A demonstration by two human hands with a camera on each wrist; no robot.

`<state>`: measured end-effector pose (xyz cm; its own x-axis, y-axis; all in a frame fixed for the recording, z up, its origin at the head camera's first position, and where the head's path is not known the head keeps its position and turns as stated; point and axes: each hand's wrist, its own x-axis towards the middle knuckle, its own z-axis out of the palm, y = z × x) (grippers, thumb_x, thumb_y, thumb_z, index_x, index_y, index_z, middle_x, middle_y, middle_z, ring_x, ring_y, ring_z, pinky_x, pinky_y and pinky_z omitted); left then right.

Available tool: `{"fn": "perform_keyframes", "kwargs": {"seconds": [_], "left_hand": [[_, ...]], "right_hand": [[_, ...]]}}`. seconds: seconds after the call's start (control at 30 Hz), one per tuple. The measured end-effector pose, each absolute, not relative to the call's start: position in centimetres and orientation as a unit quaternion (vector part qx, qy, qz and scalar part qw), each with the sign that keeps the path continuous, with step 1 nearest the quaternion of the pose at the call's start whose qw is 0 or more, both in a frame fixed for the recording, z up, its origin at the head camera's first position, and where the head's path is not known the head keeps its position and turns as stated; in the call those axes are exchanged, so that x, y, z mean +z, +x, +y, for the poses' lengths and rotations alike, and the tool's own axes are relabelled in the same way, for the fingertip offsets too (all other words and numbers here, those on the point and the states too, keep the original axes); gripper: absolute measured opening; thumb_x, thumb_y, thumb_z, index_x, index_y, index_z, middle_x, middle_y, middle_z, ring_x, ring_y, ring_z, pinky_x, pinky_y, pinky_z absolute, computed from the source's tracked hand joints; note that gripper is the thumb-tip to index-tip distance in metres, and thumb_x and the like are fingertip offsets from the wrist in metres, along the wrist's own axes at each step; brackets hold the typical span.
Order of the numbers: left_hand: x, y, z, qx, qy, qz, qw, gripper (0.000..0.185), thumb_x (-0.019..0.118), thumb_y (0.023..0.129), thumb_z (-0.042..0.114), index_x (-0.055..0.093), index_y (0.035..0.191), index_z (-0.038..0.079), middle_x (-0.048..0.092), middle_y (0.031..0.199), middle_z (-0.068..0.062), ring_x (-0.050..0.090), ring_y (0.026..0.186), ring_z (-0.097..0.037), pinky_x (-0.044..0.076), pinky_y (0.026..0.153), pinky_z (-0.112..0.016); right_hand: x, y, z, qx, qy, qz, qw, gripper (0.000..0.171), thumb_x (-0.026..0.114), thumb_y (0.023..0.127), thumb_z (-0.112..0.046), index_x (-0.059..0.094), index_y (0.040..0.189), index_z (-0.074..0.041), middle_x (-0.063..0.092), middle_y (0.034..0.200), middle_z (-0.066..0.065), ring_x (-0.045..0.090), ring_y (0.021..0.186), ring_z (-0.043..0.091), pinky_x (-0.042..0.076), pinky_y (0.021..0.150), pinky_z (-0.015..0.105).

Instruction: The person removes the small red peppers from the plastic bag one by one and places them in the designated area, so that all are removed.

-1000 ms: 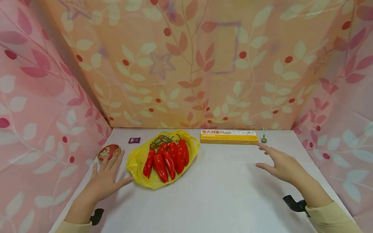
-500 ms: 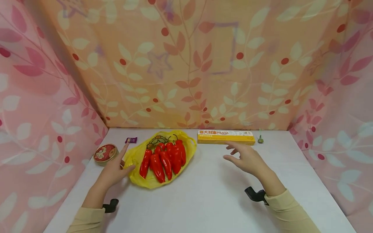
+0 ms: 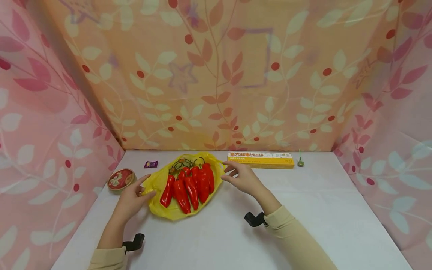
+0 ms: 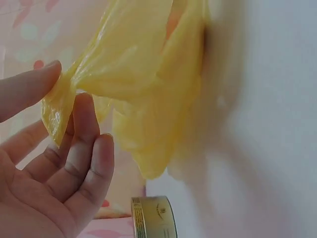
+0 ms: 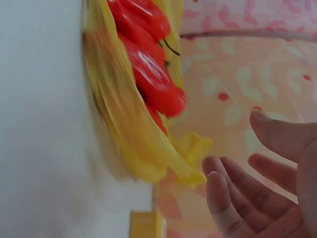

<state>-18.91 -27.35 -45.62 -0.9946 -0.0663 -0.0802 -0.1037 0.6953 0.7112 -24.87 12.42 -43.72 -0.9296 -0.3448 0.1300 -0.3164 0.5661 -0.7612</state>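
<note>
A yellow plastic bag [image 3: 170, 215] lies spread on the table with several shiny red peppers [image 3: 191, 191] in it. At the bag's left end, my left hand [image 3: 131, 198] holds a gathered bit of the plastic between thumb and fingers, as the left wrist view shows. My right hand [image 3: 244, 179] is beside the bag's right end, its fingers loosely bent and thumb apart. In the right wrist view, the fingertips [image 5: 213, 166] come close to the bag's handle loop [image 5: 190, 173]; whether they touch it I cannot tell.
A round red-lidded tin [image 3: 120, 180] stands left of my left hand. Behind it lies a small purple wrapped sweet [image 3: 150, 164]. A yellow and white pasta box [image 3: 266, 161] is at the back right, a small green item with a stem [image 3: 300, 163] beside it. Patterned cloth walls surround the table.
My right hand has moved left from beside the pasta box's right end to the bag's right end. My left hand has moved from near the tin to the bag and taken hold of it.
</note>
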Motion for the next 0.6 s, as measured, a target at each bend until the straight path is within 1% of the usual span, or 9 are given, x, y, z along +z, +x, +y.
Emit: {"fn": "perform_keyframes", "kwargs": {"seconds": [0.07,0.2,0.27,0.33,0.4,0.5,0.6], "left_hand": [[-45.5,-18.8,-27.3,0.397,-0.058,0.916,0.022,0.072,0.073,0.092,0.040,0.041,0.155,0.024,0.059,0.119,-0.020,0.054,0.101,-0.029,0.053,0.074,-0.028],[-45.6,-19.1,-27.2,0.417,-0.066,0.906,0.024,0.061,0.071,0.094,0.041,0.052,0.149,0.025,0.058,0.120,-0.017,0.050,0.104,-0.028,0.050,0.076,-0.027],[-45.6,-19.2,-27.2,0.426,-0.065,0.902,0.028,0.057,0.070,0.094,0.043,0.056,0.146,0.024,0.058,0.127,-0.017,0.049,0.108,-0.028,0.049,0.080,-0.028],[-45.7,-19.2,-27.2,0.434,-0.064,0.898,0.031,0.056,0.069,0.095,0.045,0.058,0.145,0.023,0.056,0.139,-0.017,0.049,0.114,-0.029,0.050,0.086,-0.029],[-45.8,-19.1,-27.2,0.441,-0.069,0.894,0.032,0.057,0.068,0.094,0.048,0.058,0.145,0.024,0.053,0.145,-0.017,0.049,0.117,-0.029,0.050,0.088,-0.029],[-45.8,-18.9,-27.1,0.451,-0.082,0.888,0.033,0.059,0.068,0.093,0.051,0.057,0.145,0.025,0.054,0.142,-0.016,0.047,0.114,-0.028,0.049,0.083,-0.026],[-45.9,-18.9,-27.1,0.454,-0.085,0.886,0.030,0.061,0.068,0.093,0.052,0.055,0.146,0.025,0.055,0.134,-0.015,0.044,0.110,-0.026,0.047,0.076,-0.024]], "right_hand": [[-44.3,-25.3,10.9,-0.436,-0.185,0.880,0.023,0.056,0.076,0.091,-0.032,0.059,0.141,-0.013,0.071,0.117,0.012,0.068,0.099,0.022,0.060,0.079,0.035],[-45.4,-26.1,8.3,-0.432,-0.192,0.881,0.029,0.058,0.074,0.093,-0.035,0.056,0.143,-0.012,0.068,0.122,0.016,0.067,0.102,0.027,0.060,0.079,0.035],[-45.9,-26.4,7.2,-0.425,-0.187,0.885,0.025,0.060,0.074,0.093,-0.034,0.054,0.144,-0.009,0.065,0.127,0.018,0.066,0.104,0.030,0.060,0.081,0.036],[-46.4,-26.5,6.3,-0.415,-0.176,0.892,0.021,0.063,0.074,0.093,-0.034,0.052,0.146,-0.007,0.061,0.134,0.018,0.064,0.112,0.032,0.059,0.087,0.040],[-46.5,-26.6,5.4,-0.399,-0.161,0.902,0.020,0.066,0.074,0.092,-0.036,0.050,0.146,-0.007,0.058,0.139,0.018,0.061,0.119,0.034,0.057,0.093,0.045],[-46.5,-26.4,4.1,-0.364,-0.148,0.919,0.024,0.069,0.074,0.091,-0.042,0.049,0.147,-0.010,0.055,0.142,0.017,0.056,0.128,0.033,0.052,0.102,0.048],[-46.5,-26.2,3.0,-0.338,-0.146,0.929,0.023,0.069,0.073,0.091,-0.044,0.049,0.148,-0.012,0.053,0.143,0.017,0.055,0.129,0.032,0.051,0.102,0.047]]}}
